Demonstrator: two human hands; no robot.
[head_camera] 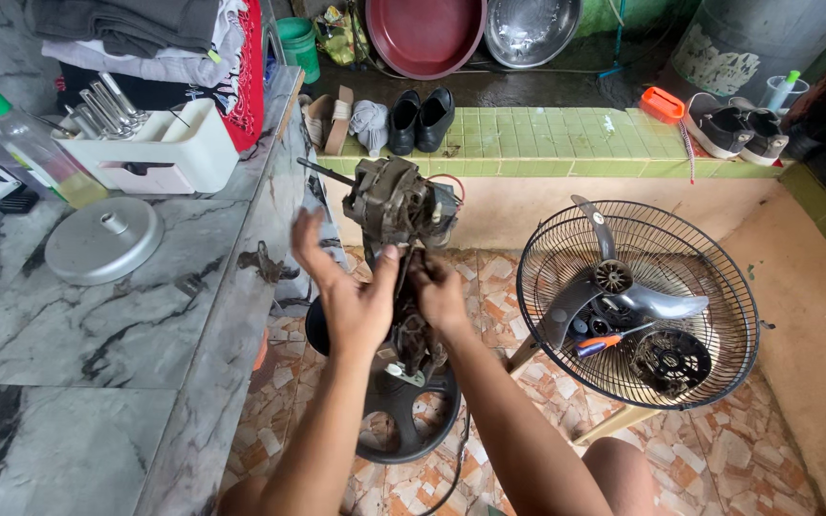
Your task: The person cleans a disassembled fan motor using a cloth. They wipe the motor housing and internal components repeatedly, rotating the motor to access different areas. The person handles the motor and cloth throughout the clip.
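So the stripped fan motor [396, 201] sits on top of its neck, just in front of the green tiled ledge [566, 139], with the dark round base [403, 420] below it on the patterned floor. The long axis of the whole stand runs from that base up to the motor, away from the person. The motor's thin shaft [325, 172] sticks out to the left and slightly away, pointing toward the marble counter [97, 315].

The left hand [346, 287] is mostly spread, fingers fanned upward beside the motor and thumb pressed against the neck right under it. The right hand [440, 291] is curled around the neck on the other side, fingers closed on the grimy housing.

To the right of the motor, a black wire fan guard [638, 301] lies flat like a bowl, holding the grey blade [623, 287], an orange-and-blue screwdriver [604, 341] and a round black part.

Package-wise, left of the motor on the counter there's a clear bottle with a green cap [26, 143] and yellowish liquid. On the ledge behind the motor is a small open cardboard box [332, 119], and further right an orange rectangular container [662, 104].
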